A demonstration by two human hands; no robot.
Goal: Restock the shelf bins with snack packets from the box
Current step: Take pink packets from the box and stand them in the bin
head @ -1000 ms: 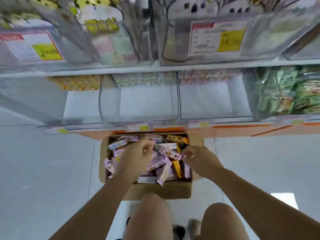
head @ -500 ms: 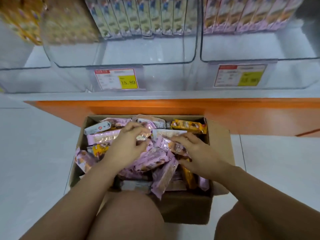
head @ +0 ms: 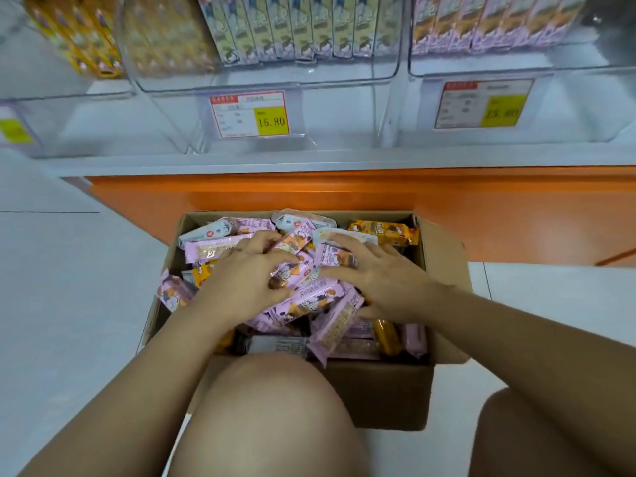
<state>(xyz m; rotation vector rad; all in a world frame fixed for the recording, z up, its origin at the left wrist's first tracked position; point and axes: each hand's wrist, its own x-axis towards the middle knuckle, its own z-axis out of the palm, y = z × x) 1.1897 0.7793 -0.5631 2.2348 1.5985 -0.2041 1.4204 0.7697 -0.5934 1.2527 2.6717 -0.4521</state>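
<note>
Down at floor level, a cardboard box [head: 378,390] heaped with pink, orange and white snack packets [head: 309,304] is shown on the pale tiled floor [head: 69,304], just in front of the orange shelf base [head: 344,191] and beyond a bare knee [head: 272,418]. Both hands are sunk into the heap. The left hand [head: 246,284] is curled, and its grip is closed round a pink packet [head: 292,270] near the middle of the box. The right hand [head: 382,277] is laid flat with fingers spread, its grip open and merely pressed on the packets beneath it. Above, clear shelf bins [head: 344,98] are seen mostly bare at the front, with upright rows of stock [head: 299,25] lined along the back. Price tags [head: 249,114] are fixed to the bin fronts, the nearer one marked 15.80.
</note>
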